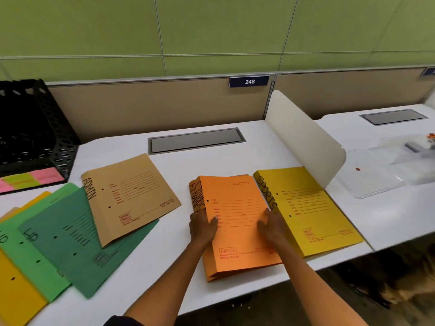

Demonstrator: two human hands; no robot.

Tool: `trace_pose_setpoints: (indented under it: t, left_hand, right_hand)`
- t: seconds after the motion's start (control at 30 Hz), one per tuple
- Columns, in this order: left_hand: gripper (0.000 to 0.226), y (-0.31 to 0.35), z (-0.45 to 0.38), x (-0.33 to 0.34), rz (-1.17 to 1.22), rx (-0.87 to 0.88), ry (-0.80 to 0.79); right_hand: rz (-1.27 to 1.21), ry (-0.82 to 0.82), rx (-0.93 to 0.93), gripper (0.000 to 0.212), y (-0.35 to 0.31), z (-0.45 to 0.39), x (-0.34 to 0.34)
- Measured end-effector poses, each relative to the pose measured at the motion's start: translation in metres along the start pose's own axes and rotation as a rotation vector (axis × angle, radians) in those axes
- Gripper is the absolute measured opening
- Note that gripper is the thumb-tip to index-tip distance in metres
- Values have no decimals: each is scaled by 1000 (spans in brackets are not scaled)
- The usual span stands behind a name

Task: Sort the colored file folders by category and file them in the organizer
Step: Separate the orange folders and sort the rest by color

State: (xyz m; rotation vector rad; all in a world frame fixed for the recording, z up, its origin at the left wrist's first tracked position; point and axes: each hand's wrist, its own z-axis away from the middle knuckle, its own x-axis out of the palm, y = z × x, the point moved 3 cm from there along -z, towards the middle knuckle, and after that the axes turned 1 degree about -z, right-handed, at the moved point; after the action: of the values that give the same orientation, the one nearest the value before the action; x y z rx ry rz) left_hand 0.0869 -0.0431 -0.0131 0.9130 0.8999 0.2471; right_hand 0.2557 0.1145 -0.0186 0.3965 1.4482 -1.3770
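We look down at a white desk point(235, 158) from the person's own viewpoint, with both bare forearms reaching forward. In the middle lies a stack of orange folders point(237, 222); two spines marked FINANCE show at its left edge, so we count at least two. The left hand point(203, 225) grips the stack's left edge, thumb on top of the cover and fingers curled around the side. The right hand point(270, 225) rests flat on the cover near its right edge, fingers relaxed and grasping nothing. Just beside the stack on the right, touching it, lies one yellow folder point(313, 208) marked SPORTS. To the left, well apart from the orange stack, one tan folder point(131, 196) marked ADMIN lies on top of a fanned spread: two green folders point(70, 243) marked HR, and beneath them two yellow-orange folders point(14, 290) at the far left edge. At the back left stands one black perforated organizer point(40, 135), with pink and green labels along its front base. One white curved divider point(303, 137) stands upright at the right, behind the yellow folder. Two grey cable hatches are set into the desk, and a sign point(249, 81) on the partition reads 248.
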Motion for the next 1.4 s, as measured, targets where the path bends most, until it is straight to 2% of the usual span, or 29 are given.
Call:
trace_pose_setpoints:
  t: [0.13,0.27,0.4,0.47,0.57,0.63,0.73,1.03,1.2,1.4]
  left_hand:
    - [40,5,5,6,-34,16,46]
    - [46,4,12,10,14,21,46]
    - [46,1,14,8,56,16,20]
    - [53,-1,13,6,37,-5,4]
    - [72,-7,15,-5,-9,-70,64]
    - [83,-12,19,-17,-30,-114,110]
    - [88,-23,25,-37,-39,-140,172]
    - [75,-69,43,-119,-9,-143,399]
    - [74,-117,56,-175,26,-232,514]
    - [76,-185,82,-247,58,-361,629]
  right_hand:
    - [-35,-36,-16,59,2,-3,3]
    - [-84,-67,-51,62,3,-7,8]
    - [18,-87,-68,66,7,-15,12]
    - [84,-84,-44,67,6,-16,12]
    - [128,14,-58,61,-5,-14,11]
    - [90,65,-151,58,-21,-12,12]
    - [4,40,-305,56,-53,-9,20]
    - [-104,-49,-534,56,-148,23,66]
    - [-130,-123,-676,57,-205,62,112]
    - [-135,-258,-747,62,-274,117,176]
